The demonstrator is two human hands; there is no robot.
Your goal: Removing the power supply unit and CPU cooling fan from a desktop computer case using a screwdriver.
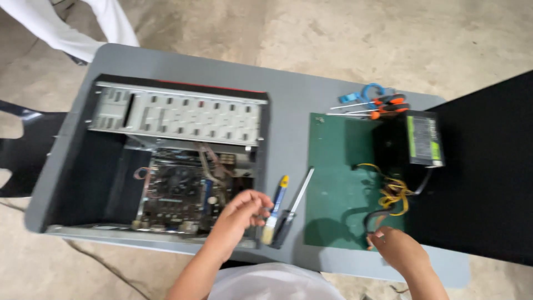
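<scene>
From the head view, the left hand (240, 214) hovers half-curled over the open computer case (166, 161) on the grey table (288, 105), its grip empty, just beside a brush (275, 214) and screwdriver (293, 208). The right hand (395, 247) has its grip closed on the cable bundle (391, 197) from the power supply (423, 138) on the green mat (333, 183). Good handling here likely means drawing the cables gently, without tangling.

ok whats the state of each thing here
computer case: on its side, panel off, circuit board exposed
power supply: out of the case, on the green mat
left hand: fingers curled, over the case edge
right hand: touching the cables
brush: lying flat
</scene>
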